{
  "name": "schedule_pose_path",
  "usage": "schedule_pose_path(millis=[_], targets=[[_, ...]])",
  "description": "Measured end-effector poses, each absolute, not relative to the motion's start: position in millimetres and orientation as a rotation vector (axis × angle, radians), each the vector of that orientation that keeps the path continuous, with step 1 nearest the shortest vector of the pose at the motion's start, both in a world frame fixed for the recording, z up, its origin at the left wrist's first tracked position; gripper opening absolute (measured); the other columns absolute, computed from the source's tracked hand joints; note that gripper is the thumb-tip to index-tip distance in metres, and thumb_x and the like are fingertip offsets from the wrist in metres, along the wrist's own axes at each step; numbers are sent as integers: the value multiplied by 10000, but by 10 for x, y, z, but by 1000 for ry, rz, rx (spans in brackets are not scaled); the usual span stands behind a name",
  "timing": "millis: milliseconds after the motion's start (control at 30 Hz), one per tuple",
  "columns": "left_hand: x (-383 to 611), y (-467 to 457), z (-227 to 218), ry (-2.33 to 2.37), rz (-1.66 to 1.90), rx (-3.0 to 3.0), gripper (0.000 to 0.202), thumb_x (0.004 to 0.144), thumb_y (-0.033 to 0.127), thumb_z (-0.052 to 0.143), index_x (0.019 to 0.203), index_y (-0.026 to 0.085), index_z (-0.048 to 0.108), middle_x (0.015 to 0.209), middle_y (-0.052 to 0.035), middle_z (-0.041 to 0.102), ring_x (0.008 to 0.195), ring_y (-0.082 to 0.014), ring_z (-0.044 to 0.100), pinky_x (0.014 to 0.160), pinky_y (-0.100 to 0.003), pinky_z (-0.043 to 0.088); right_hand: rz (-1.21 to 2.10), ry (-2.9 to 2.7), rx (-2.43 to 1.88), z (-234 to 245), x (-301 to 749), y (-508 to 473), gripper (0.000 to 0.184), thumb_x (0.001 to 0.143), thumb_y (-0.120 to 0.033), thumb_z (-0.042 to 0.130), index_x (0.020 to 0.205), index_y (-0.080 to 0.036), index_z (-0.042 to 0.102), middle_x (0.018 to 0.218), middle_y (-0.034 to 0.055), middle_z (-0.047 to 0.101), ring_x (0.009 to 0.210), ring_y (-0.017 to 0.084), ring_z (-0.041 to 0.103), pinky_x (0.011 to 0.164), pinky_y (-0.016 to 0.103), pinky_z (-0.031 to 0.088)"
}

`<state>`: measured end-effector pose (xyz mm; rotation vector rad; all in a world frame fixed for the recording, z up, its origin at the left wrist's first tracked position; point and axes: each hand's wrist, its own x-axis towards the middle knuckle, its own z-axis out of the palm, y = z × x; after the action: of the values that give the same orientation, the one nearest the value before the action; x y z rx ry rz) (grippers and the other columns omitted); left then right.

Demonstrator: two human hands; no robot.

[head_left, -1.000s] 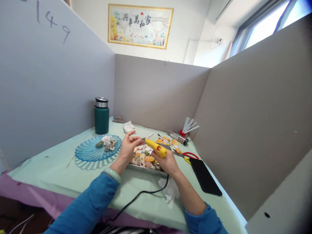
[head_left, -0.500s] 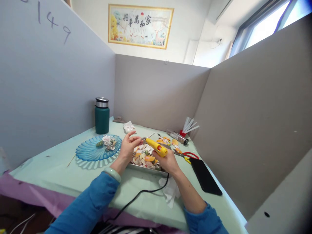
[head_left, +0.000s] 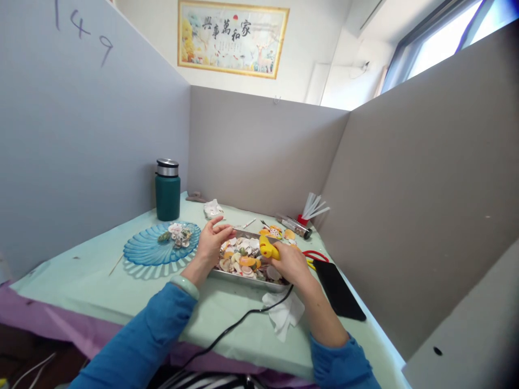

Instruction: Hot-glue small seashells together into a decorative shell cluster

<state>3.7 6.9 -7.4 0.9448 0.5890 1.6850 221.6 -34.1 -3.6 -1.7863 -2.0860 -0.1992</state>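
My right hand (head_left: 292, 263) is wrapped round a yellow glue gun (head_left: 268, 248) with a black cord (head_left: 243, 319), over the right side of a metal tray (head_left: 239, 278). Shells (head_left: 239, 258) of white, orange and brown fill the tray. At the tray's left edge, my left hand (head_left: 211, 242) pinches thumb and fingers together; whatever they hold is too small to make out. To its left lies a blue scalloped glass plate (head_left: 140, 251) bearing a cluster of shells (head_left: 178, 235) with a white flower shape.
A green bottle (head_left: 167, 194) stands behind the plate. Red-and-yellow-handled scissors (head_left: 316, 255) and a black phone (head_left: 339, 292) lie at right. Clear glue sticks (head_left: 314, 206) stand in a red holder near a clear tube (head_left: 295, 226). Crumpled tissue (head_left: 284, 313) lies in front. Grey partitions (head_left: 267, 151) enclose the table.
My right hand has drawn the glue gun right and away from my left fingers, and the gun has turned. My left hand stays nearly in place, still pinched.
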Motion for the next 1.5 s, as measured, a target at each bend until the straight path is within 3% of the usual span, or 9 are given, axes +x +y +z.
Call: schedule_pose_path(millis=[267, 433, 567, 667, 833, 1000, 1100, 1200, 1500], targets=[[28, 62, -72, 588, 1675, 958, 663, 542, 201, 805, 1104, 131, 461, 729, 13, 645, 638, -138, 657, 721, -320, 520, -223, -2179, -1750, 122, 2297, -404, 359, 806, -512, 569, 974, -216, 686, 934, 71, 666, 894, 222, 584, 703, 276, 366], [27, 82, -92, 597, 1679, 974, 655, 554, 200, 799, 1113, 135, 463, 747, 9, 645, 645, -135, 657, 714, -312, 519, -340, -2317, -1633, 280, 1908, -212, 219, 847, -379, 556, 942, -249, 704, 970, 57, 687, 944, 219, 577, 780, 291, 376], [33, 87, -87, 596, 1692, 945, 656, 541, 190, 802, 1102, 129, 468, 734, 12, 640, 631, -132, 649, 709, -314, 518, -317, -2526, -1631, 248, 1537, -13, 263, 787, -333, 617, 1032, -272, 692, 930, 69, 703, 989, 259, 566, 831, 332, 373], [33, 88, -86, 597, 1688, 939, 664, 533, 192, 805, 1103, 125, 468, 726, 11, 639, 629, -137, 646, 709, -319, 514, -271, -2570, -1657, 151, 1416, 56, 252, 781, -218, 586, 1001, -251, 704, 918, 97, 700, 972, 259, 591, 805, 325, 390], [27, 87, -91, 590, 1693, 949, 649, 547, 205, 803, 1101, 131, 473, 740, 9, 636, 639, -137, 646, 716, -322, 510, -243, -2495, -1606, 72, 1541, 14, 258, 794, -204, 549, 1024, -210, 665, 958, 100, 686, 904, 238, 615, 770, 312, 418], [31, 73, -79, 600, 1698, 945, 637, 549, 209, 802, 1092, 134, 476, 745, 13, 630, 642, -135, 645, 732, -334, 509, 350, -1832, -1090, 126, 1739, -75, 250, 827, -212, 495, 1043, -196, 620, 1040, 71, 660, 911, 191, 590, 834, 324, 439], [35, 63, -80, 607, 1702, 985, 631, 567, 225, 792, 1104, 136, 473, 749, 13, 628, 650, -141, 648, 729, -338, 510, 1018, -1437, -795, 167, 1775, -122, 279, 786, -298, 589, 1045, -196, 604, 1005, 56, 662, 819, 167, 611, 742, 302, 486], [43, 52, -84, 610, 1705, 1026, 613, 588, 230, 776, 1113, 133, 474, 749, 14, 625, 649, -144, 647, 714, -334, 513, 1456, -1151, -624, 180, 1771, -153, 284, 696, -242, 710, 963, -202, 621, 930, 20, 667, 771, 128, 624, 735, 265, 502], [77, 14, -58, 628, 1708, 1079, 612, 587, 244, 775, 1108, 136, 474, 727, 20, 626, 624, -142, 639, 702, -335, 519, 1639, -1005, -572, 150, 1775, -148, 128, 819, -285, 620, 911, -195, 619, 979, 37, 684, 707, 109, 631, 683, 245, 530]])
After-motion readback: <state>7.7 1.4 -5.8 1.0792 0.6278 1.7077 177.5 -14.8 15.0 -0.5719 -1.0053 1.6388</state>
